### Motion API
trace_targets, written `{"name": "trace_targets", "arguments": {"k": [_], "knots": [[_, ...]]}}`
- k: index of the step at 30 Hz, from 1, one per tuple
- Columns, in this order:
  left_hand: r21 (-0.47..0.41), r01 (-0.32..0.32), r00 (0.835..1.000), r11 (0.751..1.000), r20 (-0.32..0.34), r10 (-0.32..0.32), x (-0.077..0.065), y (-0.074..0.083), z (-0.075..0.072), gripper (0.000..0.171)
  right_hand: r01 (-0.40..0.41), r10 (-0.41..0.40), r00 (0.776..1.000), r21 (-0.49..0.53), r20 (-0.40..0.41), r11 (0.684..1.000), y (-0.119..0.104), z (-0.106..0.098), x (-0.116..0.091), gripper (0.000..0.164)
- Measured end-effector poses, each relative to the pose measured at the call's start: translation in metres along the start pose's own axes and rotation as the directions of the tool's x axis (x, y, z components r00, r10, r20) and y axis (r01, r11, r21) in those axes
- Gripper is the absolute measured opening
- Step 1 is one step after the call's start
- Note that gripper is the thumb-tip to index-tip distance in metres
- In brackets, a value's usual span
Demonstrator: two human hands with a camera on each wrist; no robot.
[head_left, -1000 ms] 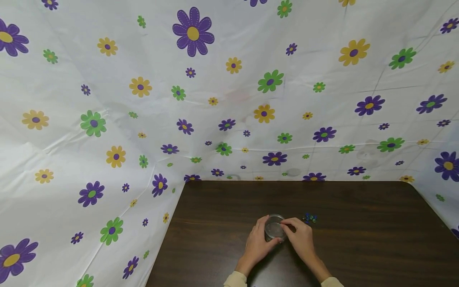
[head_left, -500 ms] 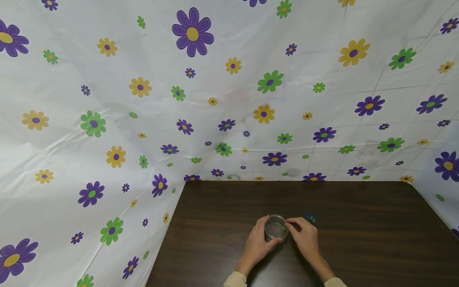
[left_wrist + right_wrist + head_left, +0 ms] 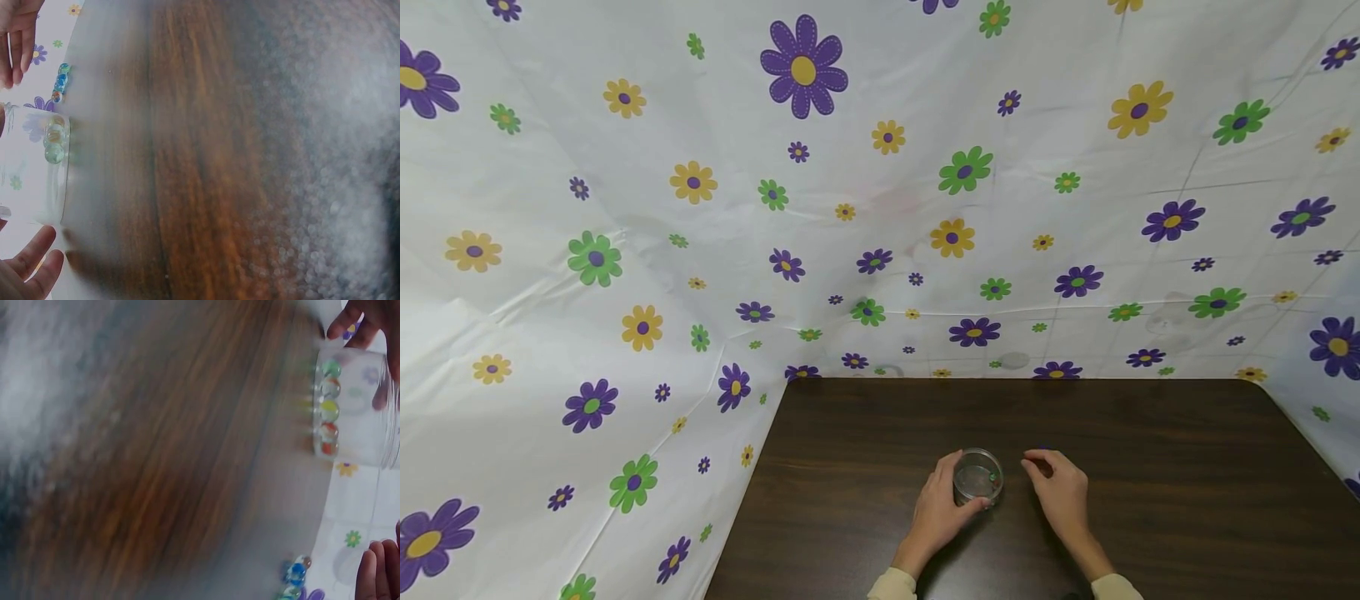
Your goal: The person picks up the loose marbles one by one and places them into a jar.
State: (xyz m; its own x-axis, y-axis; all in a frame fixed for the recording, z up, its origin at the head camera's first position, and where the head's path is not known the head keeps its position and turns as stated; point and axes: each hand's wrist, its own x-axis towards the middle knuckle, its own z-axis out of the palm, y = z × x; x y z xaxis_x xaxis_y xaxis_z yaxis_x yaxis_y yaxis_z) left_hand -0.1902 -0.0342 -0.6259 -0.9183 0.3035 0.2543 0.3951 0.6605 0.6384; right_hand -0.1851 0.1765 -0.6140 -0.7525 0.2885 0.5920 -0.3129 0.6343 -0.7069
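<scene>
A clear round jar (image 3: 977,482) stands upright on the table, its open top facing up. My left hand (image 3: 942,502) grips it from the left, thumb at the near side and fingers round the far side. Several glass marbles (image 3: 329,411) lie on the jar's bottom, with green, yellow and orange in them. To the right of the jar is my right hand (image 3: 1060,490), apart from it, thumb and forefinger reaching forward with nothing visible between them. Loose blue and green marbles (image 3: 61,82) rest on the table by the right hand, which mostly hides them in the head view.
The dark wood-grain table (image 3: 1187,475) extends to both sides and beyond the hands. Behind it and along the left hangs a white sheet (image 3: 880,208) printed with purple, green and yellow flowers. Pale sleeves (image 3: 892,583) show at the wrists.
My right hand has moved right from the jar's rim toward the loose marbles. A green marble that appeared at the jar's right side now lies inside. My left hand keeps its grip.
</scene>
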Motion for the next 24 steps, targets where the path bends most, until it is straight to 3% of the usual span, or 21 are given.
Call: {"name": "trace_targets", "arguments": {"k": [6,11,17,24], "knots": [[0.007,-0.014,1.000,1.000,-0.010,0.014,0.000,0.000,0.000,0.080,-0.016,0.016,1.000,0.003,-0.010,1.000,0.009,-0.003,0.000,0.021],[0.014,-0.032,0.999,0.999,-0.027,0.032,-0.002,-0.001,-0.001,0.079,-0.083,0.082,0.997,-0.036,-0.008,0.996,0.016,-0.005,0.001,0.020],[0.005,-0.011,1.000,1.000,-0.012,0.011,-0.001,0.000,0.000,0.079,-0.166,0.166,0.986,-0.085,-0.002,0.982,0.018,-0.008,0.002,0.018],[0.011,-0.003,1.000,1.000,-0.008,0.004,0.001,-0.002,0.001,0.081,-0.195,0.200,0.979,-0.120,0.030,0.973,0.020,-0.010,0.003,0.017]]}}
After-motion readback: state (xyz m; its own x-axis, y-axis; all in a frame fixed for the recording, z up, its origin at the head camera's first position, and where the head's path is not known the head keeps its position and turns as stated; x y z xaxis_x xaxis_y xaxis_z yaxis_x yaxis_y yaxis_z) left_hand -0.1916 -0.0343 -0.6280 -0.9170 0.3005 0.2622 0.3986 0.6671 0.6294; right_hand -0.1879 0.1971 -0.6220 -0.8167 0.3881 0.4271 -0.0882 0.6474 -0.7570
